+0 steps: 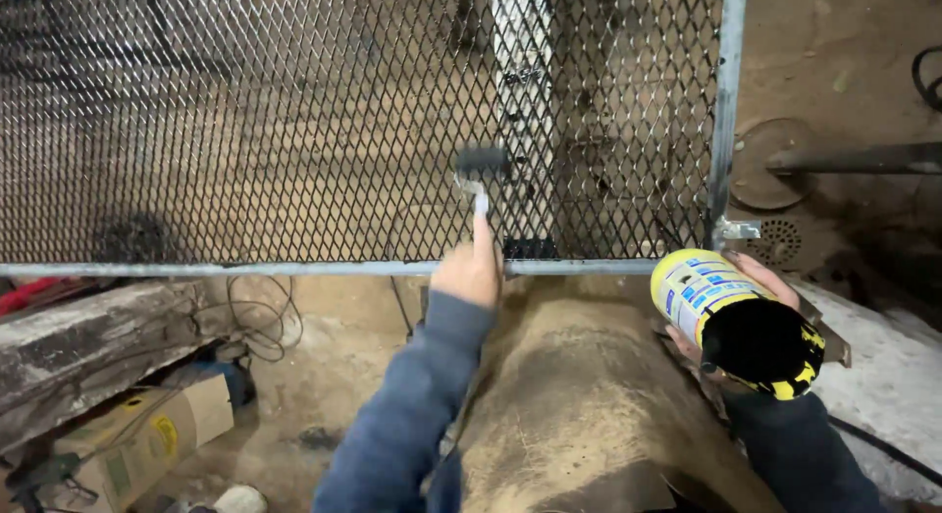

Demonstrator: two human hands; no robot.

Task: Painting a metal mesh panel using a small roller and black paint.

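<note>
Painting expanded-metal mesh by small roller, paint can at the ready.

Nearest, right hand (760, 297) wrapped around yellow paint can (734, 317), tilted, mouth toward camera, below frame's lower right corner. Farther, left hand (469, 270) closed on roller (481, 165), arm outstretched, pressed to mesh panel (245, 130) above bottom rail (294, 269). Mid-coat, by appearance; next likely needs reloading.

- mesh panel (294, 121): black, diamond pattern, in a pale grey metal frame.
- small roller (482, 161): black head, silvery handle.
- paint can (736, 317): yellow, with blue and white blocks, black inside, black-and-yellow rim.
- sleeves on both arms: dull blue.
- mound (579, 395) near the middle: sandy brown.
- cardboard box (147, 435), near left: tan, with a yellow mark.
</note>
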